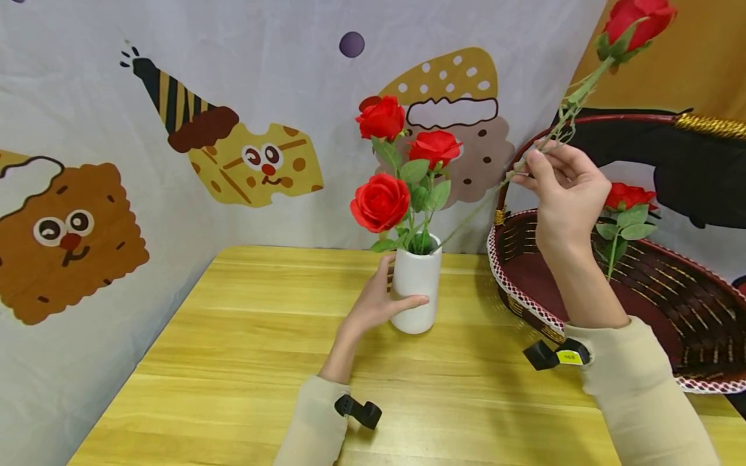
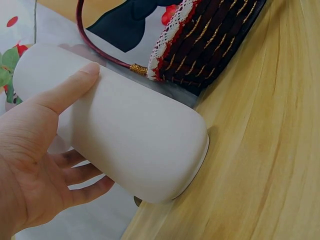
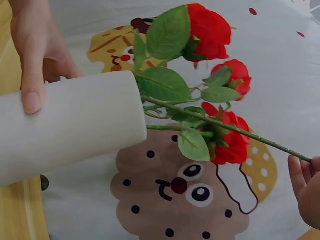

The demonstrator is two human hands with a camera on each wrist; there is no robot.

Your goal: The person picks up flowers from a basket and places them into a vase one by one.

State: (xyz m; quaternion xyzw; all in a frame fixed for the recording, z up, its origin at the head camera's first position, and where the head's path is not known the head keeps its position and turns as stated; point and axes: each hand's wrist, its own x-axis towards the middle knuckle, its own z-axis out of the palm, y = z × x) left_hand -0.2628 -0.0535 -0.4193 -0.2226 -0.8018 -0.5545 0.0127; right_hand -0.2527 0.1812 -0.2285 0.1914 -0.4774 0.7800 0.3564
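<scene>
A white vase [image 1: 416, 291] stands upright on the table with several red artificial roses [image 1: 380, 202] in it. My left hand [image 1: 373, 301] grips its side, thumb across the front and fingers behind, as the left wrist view also shows. Up to the right, my right hand [image 1: 568, 194] pinches the long green stem of another rose [image 1: 638, 26], whose bloom tilts toward the top right corner. In the right wrist view that stem [image 3: 270, 143] slants down to the vase mouth, its lower end out of sight inside.
A dark woven basket [image 1: 524, 310] with white lace trim and a tall handle stands at the right, partly behind my right arm. One red rose [image 1: 629, 197] leans in it. A cloth printed with cartoon food [image 1: 268, 165] hangs behind the wooden table [image 1: 245, 362].
</scene>
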